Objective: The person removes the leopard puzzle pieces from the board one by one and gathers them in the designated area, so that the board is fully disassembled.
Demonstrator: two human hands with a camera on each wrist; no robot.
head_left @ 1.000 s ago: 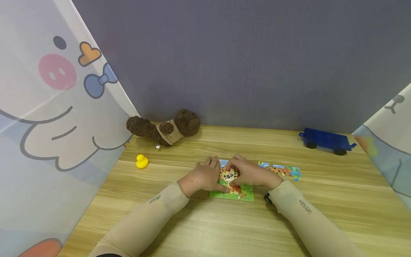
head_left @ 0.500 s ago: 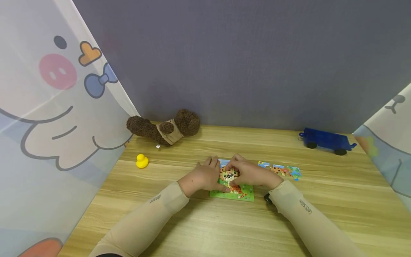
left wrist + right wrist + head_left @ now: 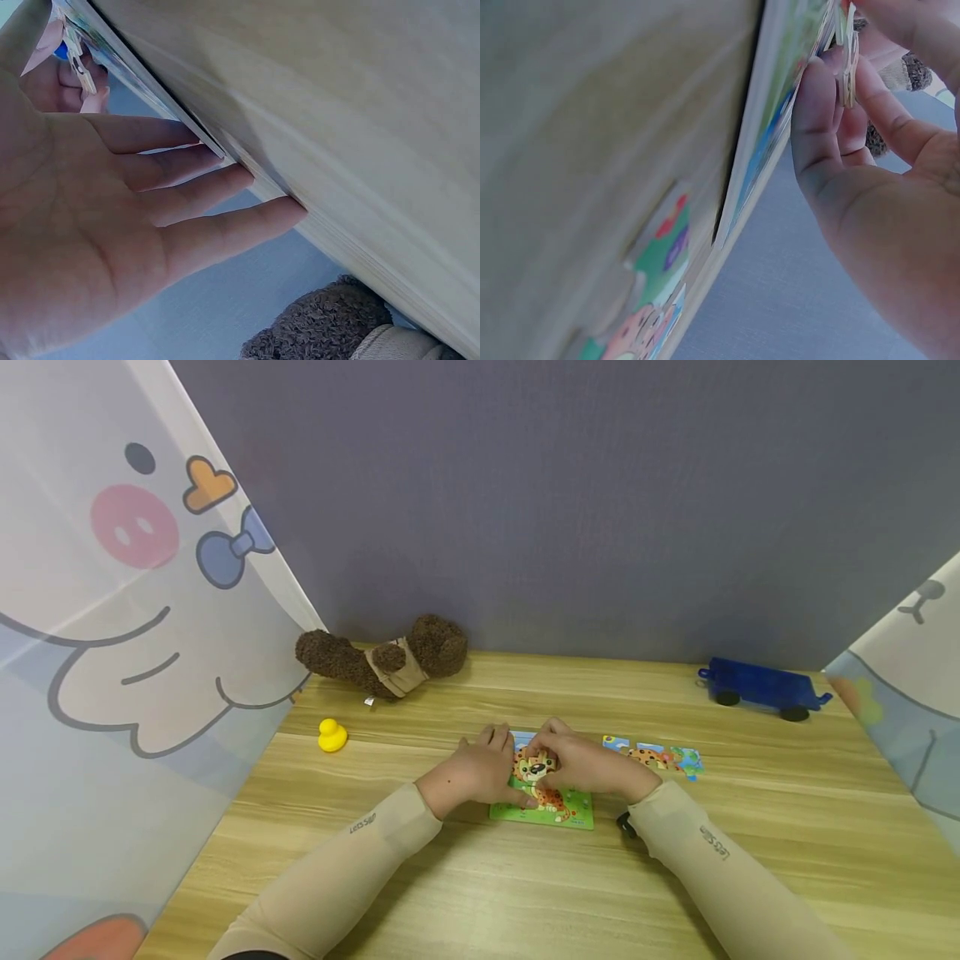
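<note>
Board (image 3: 517,816): one, flat on the wooden table (image 3: 525,893), between and partly under the two hands; blue along the far edge, green along the near edge, with a spotted leopard across the middle. How much of that picture was fitted pieces and how much print in the board could not be told. Left hand (image 3: 483,775): wide, fingers straight, laid over the board's left side, thumb stretched across its lower part. Right hand (image 3: 588,764): narrow, thumb and fingers pinching a piece (image 3: 850,82) above the board, near the leopard's face; the piece's printed side was mostly hidden in the right wrist view. Loose pieces (image 3: 651,758): a group on the table to the right of the board, outside it, in blue, green and spotted orange, some lying close together. Cart (image 3: 761,685): blue, dark wheels, a hook at each end, at the table's far right; what its bed held, if anything, could not be made out. Bear (image 3: 390,657): brown plush in beige cloth, lying along the far left edge. Duck (image 3: 332,737): yellow, upright, nearer than the bear. Black object (image 3: 626,824): beside the right sleeve (image 3: 712,852), partly hidden, kind uncertain.
</note>
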